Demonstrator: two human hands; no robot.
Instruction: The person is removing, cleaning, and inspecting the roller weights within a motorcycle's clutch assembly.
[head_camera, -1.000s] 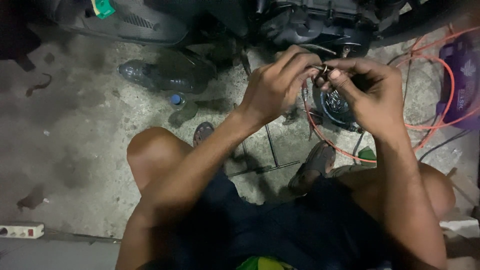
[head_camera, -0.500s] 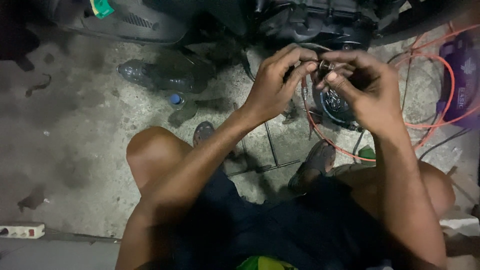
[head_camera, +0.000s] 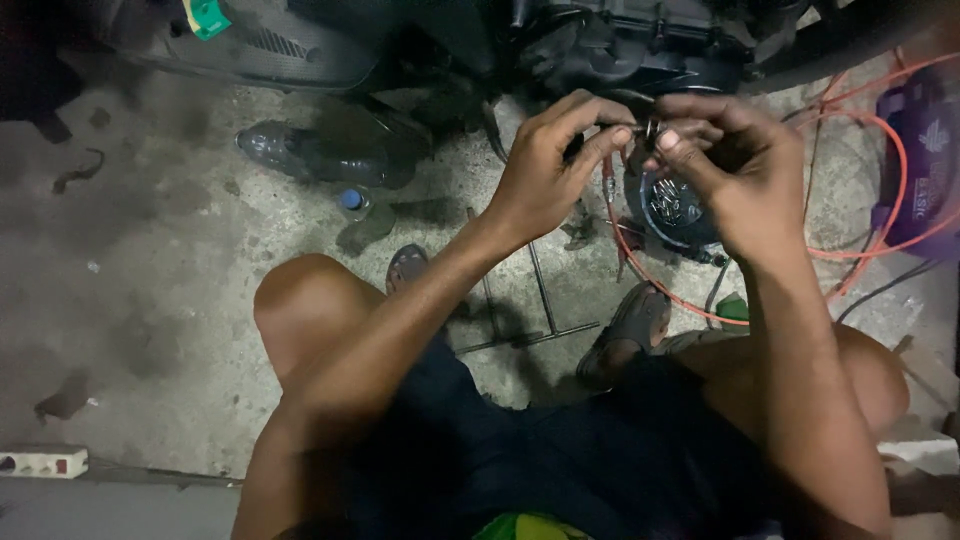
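My left hand (head_camera: 555, 160) and my right hand (head_camera: 735, 170) meet in front of me, fingertips pinched together on a small dark metal part (head_camera: 643, 130) held between them. The part is too small and dim to identify. Just below the hands sits a round dark container (head_camera: 675, 205) holding several small metal pieces. A dark engine block (head_camera: 640, 40) stands right behind the hands. I am squatting, with my knees and sandalled feet under my arms.
A T-shaped metal wrench (head_camera: 540, 310) lies on the concrete floor between my feet. An orange cable (head_camera: 890, 210) loops at right by a purple object (head_camera: 925, 160). A plastic bottle (head_camera: 310, 155) lies at left, a white power strip (head_camera: 40, 462) at bottom left.
Both hands stay together on the small part; the fingers have shifted slightly, working it between them. Nothing else has moved.
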